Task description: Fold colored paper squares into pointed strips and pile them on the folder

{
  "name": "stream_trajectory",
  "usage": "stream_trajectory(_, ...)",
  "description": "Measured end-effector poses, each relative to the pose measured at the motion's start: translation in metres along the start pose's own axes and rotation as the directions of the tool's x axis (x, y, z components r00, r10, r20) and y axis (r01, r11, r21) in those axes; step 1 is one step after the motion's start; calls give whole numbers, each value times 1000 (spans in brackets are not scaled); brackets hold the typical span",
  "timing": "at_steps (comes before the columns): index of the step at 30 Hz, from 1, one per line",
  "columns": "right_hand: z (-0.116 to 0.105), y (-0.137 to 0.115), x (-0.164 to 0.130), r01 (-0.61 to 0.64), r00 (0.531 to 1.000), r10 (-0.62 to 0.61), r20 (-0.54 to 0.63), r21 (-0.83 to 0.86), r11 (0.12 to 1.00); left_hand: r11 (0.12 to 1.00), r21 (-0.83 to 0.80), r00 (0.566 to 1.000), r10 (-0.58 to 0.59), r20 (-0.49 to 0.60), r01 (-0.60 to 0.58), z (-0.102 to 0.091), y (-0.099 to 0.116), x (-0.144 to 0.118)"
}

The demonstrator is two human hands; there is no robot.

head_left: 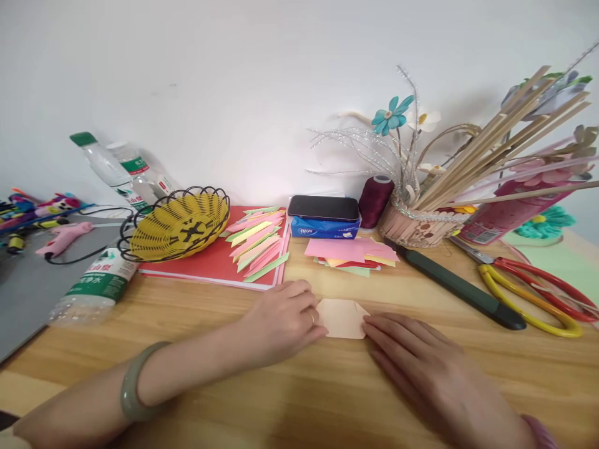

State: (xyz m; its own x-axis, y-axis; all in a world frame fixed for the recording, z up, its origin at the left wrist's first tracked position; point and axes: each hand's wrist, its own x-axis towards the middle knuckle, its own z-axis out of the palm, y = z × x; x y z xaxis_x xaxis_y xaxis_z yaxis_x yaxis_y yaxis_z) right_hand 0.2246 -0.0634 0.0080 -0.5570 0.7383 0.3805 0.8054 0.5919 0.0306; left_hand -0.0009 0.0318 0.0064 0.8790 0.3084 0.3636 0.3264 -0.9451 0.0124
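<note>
head view, left hand (281, 318) and right hand (421, 368) flat, open, pressing folded peach paper (342, 317)

Pale peach folded paper (343, 317) is showing between the hands. Counter (299, 386) is showing light wood grain, streaked honey-tan. Woven basket (180, 226) is showing yellow weave inside a black wire frame. Folder (206, 262) under it is reading red. Paper strips (257, 246) are showing pink, green and yellow. Tissue pack (324, 228) is blue; phone (324, 207) on it black. Thread spool (375, 201) is maroon. Scissors (538, 290) are showing yellow and red handles. Bangle (133, 383) is grey-green.
</note>
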Motion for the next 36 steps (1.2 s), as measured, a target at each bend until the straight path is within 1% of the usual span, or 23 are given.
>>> stream_trajectory(2, 3, 7, 1, 26, 1000, -26, 11, 9, 1000, 998, -58, 999, 33, 13, -32, 0, -3, -2)
stream_trajectory(6, 3, 19, 5, 72, 997, -73, 18, 45, 996, 998, -38, 998, 45, -39, -46, 4, -5, -3)
stream_trajectory(9, 4, 22, 10, 42, 998, -46, 47, 83, 996, 998, -49, 997, 33, -66, -36, 6, -3, -1)
stream_trajectory(11, 5, 22, 12, -18, 997, 6, 83, 139, 990, 994, -108, 998, -11, -66, 4, 6, -1, 1)
stream_trajectory(14, 8, 23, 13, -124, 988, 96, 118, 253, 960, 961, -253, 990, -130, -49, 113, 6, 2, 3)
stream_trajectory(18, 12, 27, 13, -246, 967, 198, 161, 382, 891, 878, -397, 956, -294, -5, 268, 7, 6, 5)
stream_trajectory(20, 15, 30, 12, -283, 957, 219, 191, 441, 852, 842, -444, 942, -336, 14, 307, 8, 6, 5)
stream_trajectory(23, 19, 33, 10, -327, 943, 240, 231, 511, 795, 783, -529, 927, -373, 23, 328, 9, 4, 5)
stream_trajectory(26, 21, 32, 8, -360, 932, 270, 242, 524, 772, 733, -574, 908, -417, 44, 365, 10, 4, 6)
stream_trajectory(31, 20, 26, 12, -415, 910, 338, 241, 493, 765, 699, -578, 877, -476, 64, 421, 9, 7, 8)
stream_trajectory(36, 19, 24, 21, -418, 908, 365, 205, 467, 779, 650, -605, 845, -530, 74, 461, 12, 8, 10)
